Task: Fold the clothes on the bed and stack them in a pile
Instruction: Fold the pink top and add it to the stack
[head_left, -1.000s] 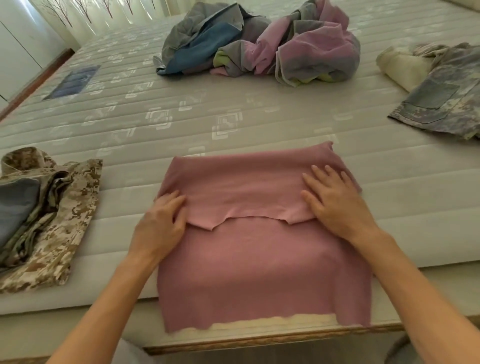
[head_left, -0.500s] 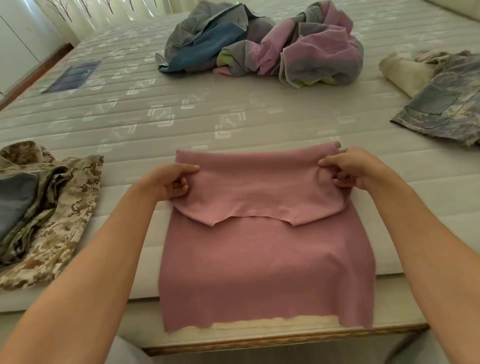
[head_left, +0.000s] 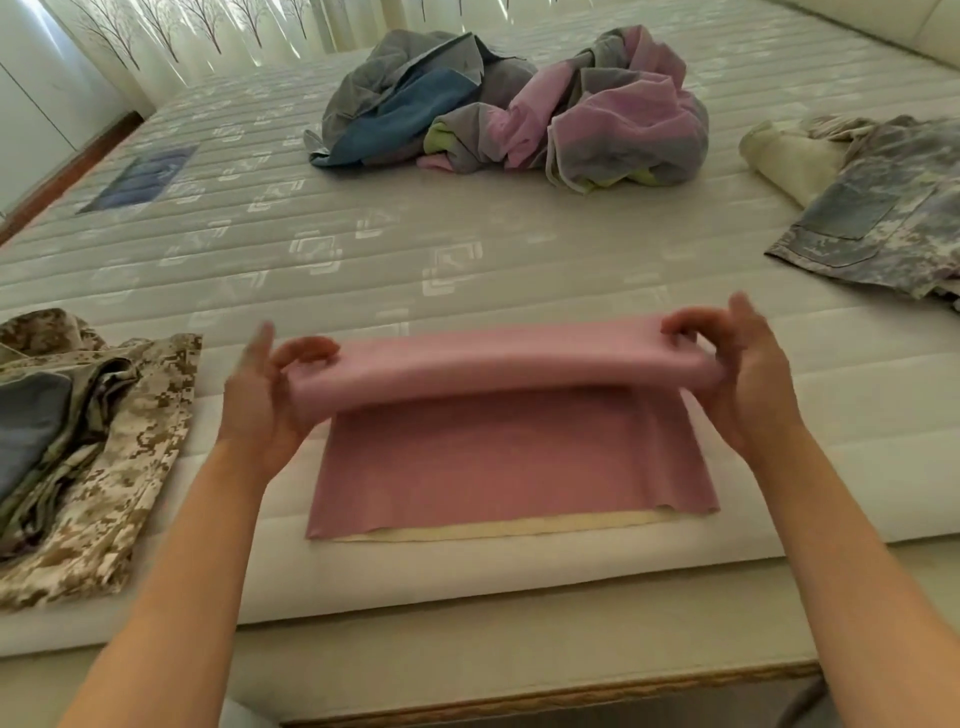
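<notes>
Two ends of a folded dusty-pink knit garment (head_left: 511, 447) are pinched and lifted at the near edge of the quilted cream bed (head_left: 467, 249), one by the left hand (head_left: 265, 395), one by the right hand (head_left: 748, 384); its lower half is left flat on the mattress.

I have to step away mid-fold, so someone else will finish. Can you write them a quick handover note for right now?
Left hand and right hand each pinch an end of the pink garment, its far folded edge lifted, near half flat on the mattress.
Done: pink garment partly folded.
Left: lay this fold down, then fold the crumpled heap and stack. Tan camouflage clothes lie to the left, blue-grey camouflage clothes to the right.
</notes>
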